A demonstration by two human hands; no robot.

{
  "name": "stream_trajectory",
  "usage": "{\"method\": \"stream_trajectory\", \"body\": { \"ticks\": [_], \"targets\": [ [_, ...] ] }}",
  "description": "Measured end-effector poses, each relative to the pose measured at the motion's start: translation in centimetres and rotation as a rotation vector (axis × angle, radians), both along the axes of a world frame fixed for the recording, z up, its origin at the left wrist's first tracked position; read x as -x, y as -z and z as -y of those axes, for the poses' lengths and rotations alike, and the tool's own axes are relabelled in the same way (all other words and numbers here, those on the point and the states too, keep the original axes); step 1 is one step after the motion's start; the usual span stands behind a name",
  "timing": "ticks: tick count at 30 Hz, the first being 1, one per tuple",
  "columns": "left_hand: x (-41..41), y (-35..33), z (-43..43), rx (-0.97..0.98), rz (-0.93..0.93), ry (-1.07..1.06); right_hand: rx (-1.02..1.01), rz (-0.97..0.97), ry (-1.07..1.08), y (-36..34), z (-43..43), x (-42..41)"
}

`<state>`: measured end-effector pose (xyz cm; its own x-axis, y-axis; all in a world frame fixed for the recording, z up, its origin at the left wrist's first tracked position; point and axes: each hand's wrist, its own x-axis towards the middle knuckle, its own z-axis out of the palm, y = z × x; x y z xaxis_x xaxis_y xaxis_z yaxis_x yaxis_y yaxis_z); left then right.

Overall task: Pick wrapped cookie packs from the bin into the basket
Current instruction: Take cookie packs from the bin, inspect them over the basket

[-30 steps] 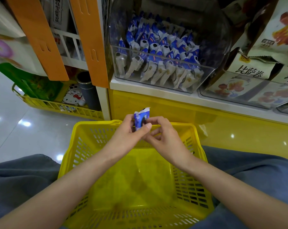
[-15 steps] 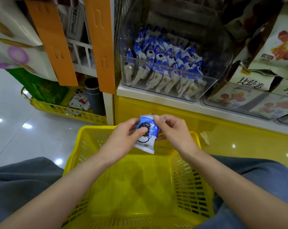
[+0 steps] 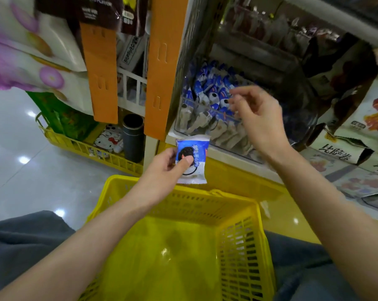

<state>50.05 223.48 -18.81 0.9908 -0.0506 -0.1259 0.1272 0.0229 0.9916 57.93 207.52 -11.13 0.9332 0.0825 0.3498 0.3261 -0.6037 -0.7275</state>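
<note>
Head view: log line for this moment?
left hand: holds cookie pack near basket rim | right hand: open, at bin | basket: no packs inside

The left grip [image 3: 162, 168], at frame centre, pinches one blue-and-white cookie pack [image 3: 194, 155] between thumb and fingers, just above the far rim of the yellow basket [image 3: 183, 193]. The right grip [image 3: 257, 114], upper right of centre, is blurred, its fingers loosely spread and holding nothing, in front of the clear bin [image 3: 302, 109] containing stocked packs [image 3: 207, 90].
</note>
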Motion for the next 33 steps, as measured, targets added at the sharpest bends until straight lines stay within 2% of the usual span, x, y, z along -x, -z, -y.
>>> {"method": "stream_trajectory", "body": {
  "ticks": [2,5,8,14,18,22,25,28,30,33],
  "targets": [
    [-0.4,-0.2,0.1,0.015,0.011,-0.038,0.186,-0.034,0.048,-0.7,-0.2,-3.4],
    [-0.7,-0.3,0.1,0.027,0.012,-0.048,0.356,-0.306,0.036,-0.3,-0.3,-7.3],
    [-0.9,-0.3,-0.1,0.056,0.004,-0.057,0.364,-0.437,-0.019,0.1,-0.4,-8.9],
    [-1.0,-0.3,-0.3,0.046,-0.004,-0.099,0.327,-0.491,0.058,0.2,-1.4,-9.3],
    [-1.0,-0.3,-0.4,0.042,-0.007,-0.118,0.457,-0.446,0.112,0.4,-1.5,-8.9],
    [-1.0,-0.4,-0.6,0.054,-0.016,-0.148,0.203,-0.436,0.113,-0.1,-1.7,-8.0],
    [-0.9,-0.8,-0.7,0.07,-0.004,-0.156,0.165,-0.152,0.161,-1.9,-1.1,-6.5],
    [-0.5,-1.1,-0.6,0.115,0.007,-0.141,0.044,0.147,0.083,-4.1,-0.3,-3.3],
    [-0.3,-1.3,-0.4,0.183,0.008,-0.138,-0.001,0.209,0.02,-4.8,0.2,-0.8],
    [-0.1,-1.7,-0.2,0.261,0.021,-0.123,0.047,0.122,-0.064,-4.2,1.2,2.3]
  ]
}}
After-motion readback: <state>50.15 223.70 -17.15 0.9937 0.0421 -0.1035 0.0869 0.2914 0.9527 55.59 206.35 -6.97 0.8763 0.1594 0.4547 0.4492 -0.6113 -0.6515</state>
